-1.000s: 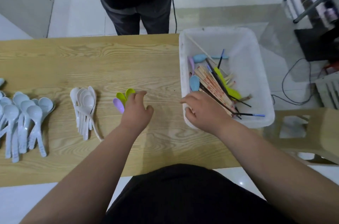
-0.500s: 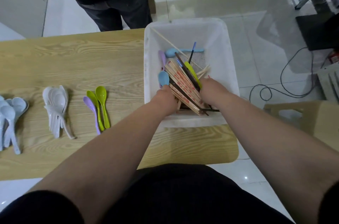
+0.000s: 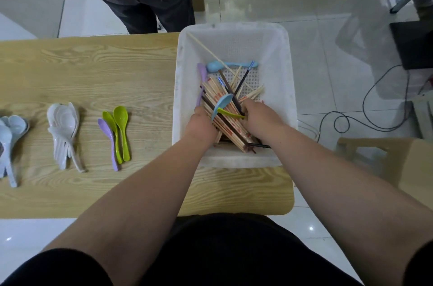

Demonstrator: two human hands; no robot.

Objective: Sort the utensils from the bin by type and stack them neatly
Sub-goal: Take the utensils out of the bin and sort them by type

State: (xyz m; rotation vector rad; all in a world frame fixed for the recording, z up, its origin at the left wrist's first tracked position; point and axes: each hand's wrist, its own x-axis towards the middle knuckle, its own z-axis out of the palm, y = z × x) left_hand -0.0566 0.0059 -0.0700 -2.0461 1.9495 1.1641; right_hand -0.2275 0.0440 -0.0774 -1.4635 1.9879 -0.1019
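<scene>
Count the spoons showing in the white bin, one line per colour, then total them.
Blue spoons: 2, one lying flat at the far end, one tilted up
Purple spoon: 1
Green spoon: 1
Total: 4

Table (image 3: 93,70) is showing pale wood w/ strong grain, satin-matt finish. Bin (image 3: 234,34) is looking like white plastic, matt, w/ perforated floor. Light chopsticks (image 3: 232,128) are reading as bare wood w/ red print; dark chopsticks (image 3: 244,78) are looking smooth, semi-gloss, blue tips. Blue spoon (image 3: 222,104), green spoon (image 3: 230,114) & purple spoon (image 3: 202,70) in bin are shining as glossy plastic; same on table: green pair (image 3: 118,126), white stack (image 3: 64,126). Pale blue spoons (image 3: 14,126) at left edge are looking glossy too. Floor tiles (image 3: 328,39) are reflecting, v. glossy.
</scene>
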